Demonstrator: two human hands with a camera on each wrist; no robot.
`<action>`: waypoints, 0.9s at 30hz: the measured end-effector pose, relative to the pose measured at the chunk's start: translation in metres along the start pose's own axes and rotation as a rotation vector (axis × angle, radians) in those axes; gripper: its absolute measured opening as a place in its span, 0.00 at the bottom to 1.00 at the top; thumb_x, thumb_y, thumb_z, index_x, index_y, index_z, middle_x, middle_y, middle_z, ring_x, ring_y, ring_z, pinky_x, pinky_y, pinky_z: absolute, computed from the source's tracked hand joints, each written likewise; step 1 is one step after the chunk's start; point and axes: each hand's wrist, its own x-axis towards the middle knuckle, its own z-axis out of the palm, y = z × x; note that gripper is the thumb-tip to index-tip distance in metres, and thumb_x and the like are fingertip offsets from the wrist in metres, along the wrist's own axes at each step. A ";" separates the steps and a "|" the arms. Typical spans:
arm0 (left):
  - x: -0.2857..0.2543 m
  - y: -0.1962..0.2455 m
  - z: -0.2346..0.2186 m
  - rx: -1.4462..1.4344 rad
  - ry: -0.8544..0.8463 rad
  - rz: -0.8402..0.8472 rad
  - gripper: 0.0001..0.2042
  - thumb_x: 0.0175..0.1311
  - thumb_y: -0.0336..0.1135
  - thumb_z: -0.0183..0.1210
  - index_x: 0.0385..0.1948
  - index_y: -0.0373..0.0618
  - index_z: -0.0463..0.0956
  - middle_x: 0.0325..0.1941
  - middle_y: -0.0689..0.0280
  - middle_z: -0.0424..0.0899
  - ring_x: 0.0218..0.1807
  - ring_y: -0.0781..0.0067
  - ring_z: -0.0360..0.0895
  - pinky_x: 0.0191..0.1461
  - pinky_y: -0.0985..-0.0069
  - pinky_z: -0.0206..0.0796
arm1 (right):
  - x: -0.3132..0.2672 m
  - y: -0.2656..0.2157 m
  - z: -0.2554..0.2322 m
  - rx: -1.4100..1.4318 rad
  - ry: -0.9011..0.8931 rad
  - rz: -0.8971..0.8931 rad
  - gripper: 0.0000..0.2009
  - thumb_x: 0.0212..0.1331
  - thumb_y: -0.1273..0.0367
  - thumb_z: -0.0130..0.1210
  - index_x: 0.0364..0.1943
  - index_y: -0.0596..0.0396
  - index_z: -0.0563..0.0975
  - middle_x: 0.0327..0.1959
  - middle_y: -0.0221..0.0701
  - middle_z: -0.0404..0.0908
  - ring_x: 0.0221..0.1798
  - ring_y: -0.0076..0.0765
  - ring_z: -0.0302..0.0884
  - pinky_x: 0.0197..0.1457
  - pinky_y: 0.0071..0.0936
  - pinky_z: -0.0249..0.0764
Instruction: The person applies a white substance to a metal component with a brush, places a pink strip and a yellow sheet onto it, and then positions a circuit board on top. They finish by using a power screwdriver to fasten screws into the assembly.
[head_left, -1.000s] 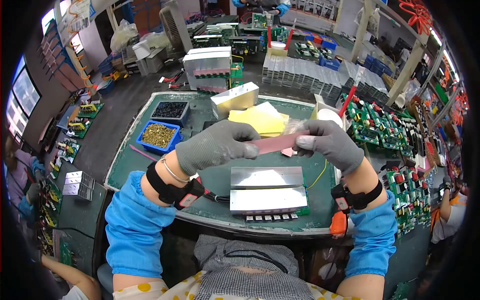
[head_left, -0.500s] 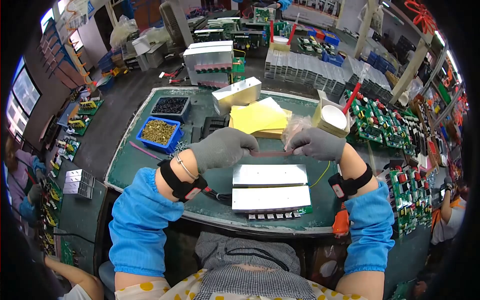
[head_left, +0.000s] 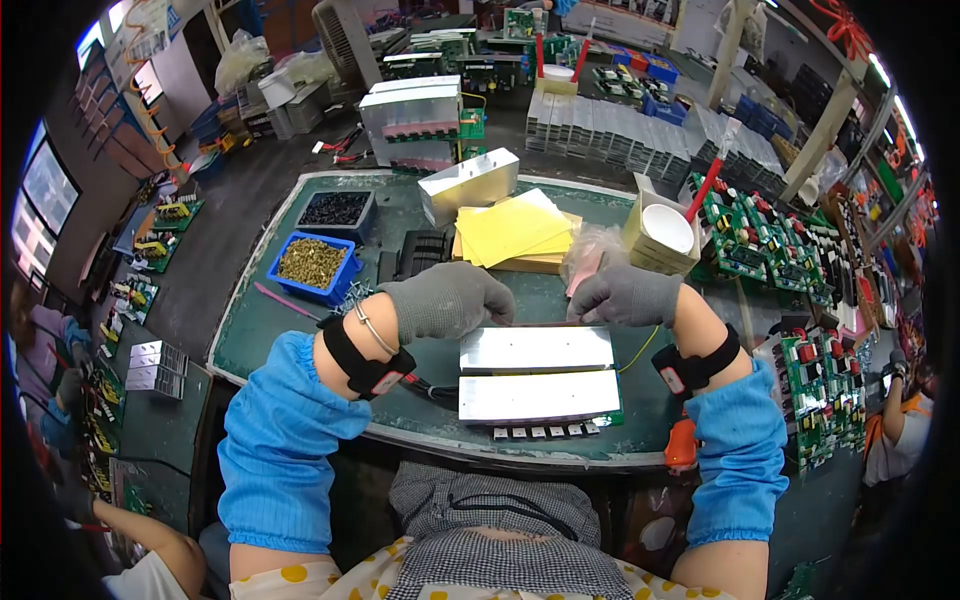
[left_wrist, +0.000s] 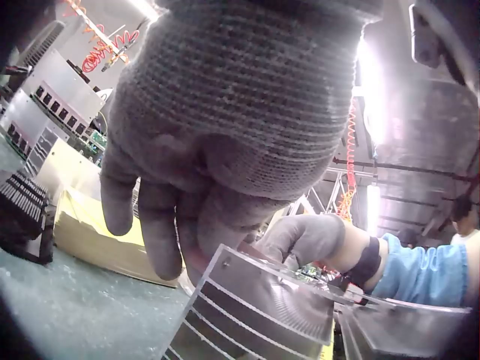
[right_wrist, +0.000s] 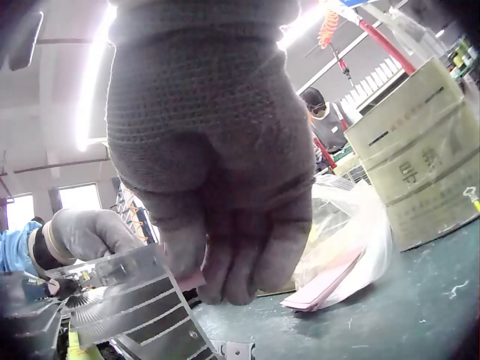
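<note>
Both gloved hands work at the far edge of a pair of silver heat sinks point(head_left: 538, 397) mounted on a green circuit board point(head_left: 617, 412). My left hand point(head_left: 447, 302) is at the far left corner, its fingers pointing down and pinching one end of a thin pink strip. Opposite it, my right hand point(head_left: 627, 297) pinches the other end by the far right corner. Only a bit of the pink strip point(right_wrist: 193, 282) shows below the right fingers; the rest is hidden behind the finned heat sink point(right_wrist: 150, 300).
Yellow sheets point(head_left: 515, 228) lie beyond the hands, next to a clear bag with pink strips point(right_wrist: 330, 281). A blue bin of screws point(head_left: 315, 268) and a dark bin point(head_left: 338, 215) stand left. A carton with a white tub point(head_left: 665, 230) stands right, and an orange-handled tool point(head_left: 681, 443) hangs at the front edge.
The pink strip, held stretched between both hands above the heat sinks, has come down behind their far edge. My hands have lowered, the strip turning edge-on and mostly out of sight.
</note>
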 end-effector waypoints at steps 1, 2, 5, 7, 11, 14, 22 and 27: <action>0.000 -0.001 0.001 -0.005 0.002 -0.002 0.12 0.62 0.27 0.59 0.46 0.46 0.84 0.43 0.59 0.88 0.44 0.62 0.85 0.51 0.70 0.75 | 0.000 0.000 0.000 0.007 -0.001 -0.016 0.11 0.62 0.67 0.59 0.48 0.48 0.85 0.41 0.34 0.87 0.45 0.35 0.83 0.53 0.31 0.75; 0.001 -0.002 0.002 -0.009 0.003 -0.003 0.12 0.62 0.27 0.59 0.46 0.46 0.84 0.42 0.59 0.88 0.44 0.62 0.85 0.51 0.70 0.75 | 0.000 0.001 0.000 0.013 -0.001 -0.032 0.11 0.62 0.67 0.59 0.47 0.48 0.85 0.41 0.34 0.87 0.45 0.36 0.83 0.53 0.31 0.75; 0.000 -0.003 0.003 -0.011 -0.005 -0.006 0.12 0.61 0.27 0.59 0.46 0.46 0.84 0.43 0.59 0.88 0.44 0.62 0.85 0.51 0.69 0.75 | 0.001 0.003 0.003 0.006 0.010 -0.073 0.11 0.61 0.68 0.59 0.47 0.49 0.85 0.41 0.35 0.87 0.45 0.37 0.83 0.53 0.31 0.75; -0.002 -0.003 0.005 -0.014 0.003 -0.001 0.12 0.61 0.26 0.59 0.46 0.46 0.84 0.43 0.58 0.88 0.44 0.62 0.85 0.51 0.69 0.75 | 0.000 0.003 0.005 -0.009 0.025 -0.090 0.11 0.60 0.70 0.59 0.46 0.49 0.85 0.41 0.35 0.87 0.46 0.38 0.83 0.54 0.32 0.75; -0.011 -0.006 0.008 -0.017 0.067 0.060 0.13 0.61 0.25 0.57 0.46 0.45 0.84 0.45 0.58 0.87 0.46 0.61 0.84 0.53 0.68 0.74 | -0.009 0.007 0.008 -0.041 0.072 -0.166 0.13 0.59 0.72 0.57 0.48 0.51 0.84 0.45 0.36 0.86 0.50 0.41 0.82 0.56 0.33 0.75; -0.028 -0.017 0.006 -0.092 0.128 0.089 0.15 0.63 0.26 0.57 0.52 0.44 0.80 0.52 0.57 0.84 0.53 0.60 0.81 0.59 0.68 0.72 | -0.031 -0.004 0.002 -0.017 0.191 -0.153 0.19 0.57 0.70 0.60 0.55 0.53 0.79 0.51 0.39 0.83 0.55 0.44 0.80 0.59 0.35 0.74; -0.039 -0.018 0.020 -0.498 0.061 -0.080 0.33 0.56 0.47 0.70 0.61 0.39 0.72 0.62 0.56 0.76 0.66 0.64 0.71 0.71 0.69 0.60 | -0.045 -0.020 0.024 0.044 0.265 -0.176 0.42 0.51 0.62 0.69 0.70 0.60 0.62 0.54 0.45 0.80 0.57 0.49 0.79 0.60 0.38 0.74; -0.032 -0.018 0.029 -0.538 0.026 -0.064 0.32 0.53 0.49 0.73 0.56 0.38 0.75 0.61 0.56 0.77 0.65 0.65 0.71 0.70 0.68 0.61 | -0.045 -0.019 0.032 0.121 0.259 -0.093 0.43 0.49 0.61 0.71 0.70 0.55 0.62 0.52 0.45 0.81 0.54 0.53 0.81 0.58 0.39 0.75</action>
